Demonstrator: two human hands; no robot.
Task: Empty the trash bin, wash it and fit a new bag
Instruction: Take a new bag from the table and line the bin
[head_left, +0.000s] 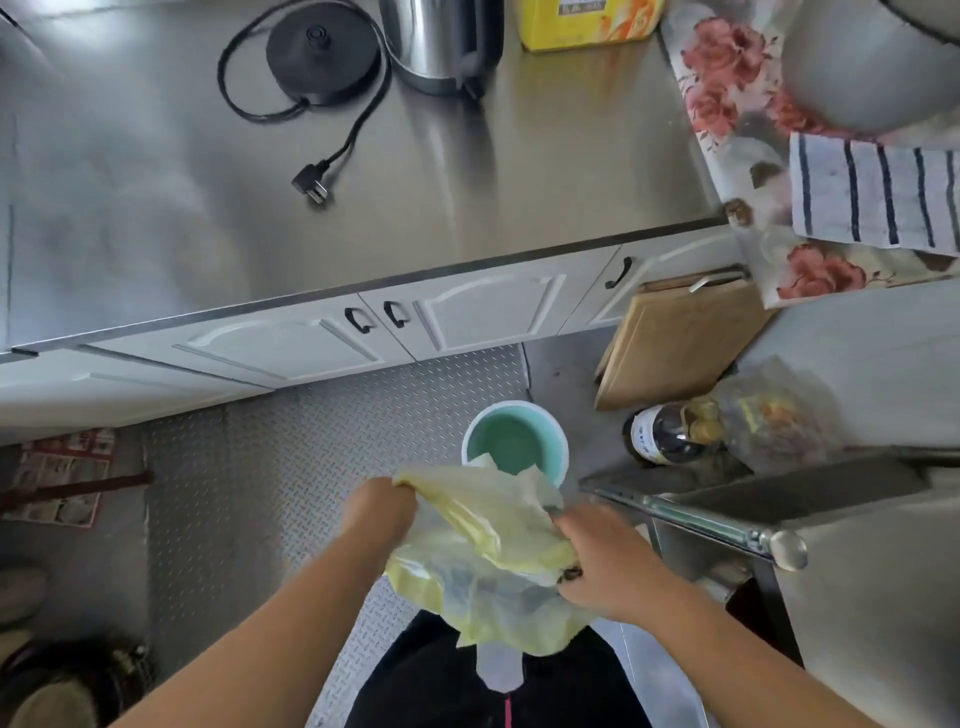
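A small teal trash bin (514, 441) with a white rim stands on the metal floor in front of the cabinets; its inside looks bare. Just in front of it, above my legs, I hold a translucent yellow plastic bag (483, 551) with dark contents showing through its lower part. My left hand (382, 506) grips the bag's upper left edge. My right hand (605, 564) clutches its right side. The bag's near edge overlaps the bin's rim in view.
A steel counter (363, 208) carries a kettle (441, 41), its black base (322, 52) with an unplugged cord, and a yellow box (587, 21). A wooden board (670, 343), a bottle (665, 434) and a clear bag (774, 410) sit right of the bin. A metal rail (696, 519) juts near my right hand.
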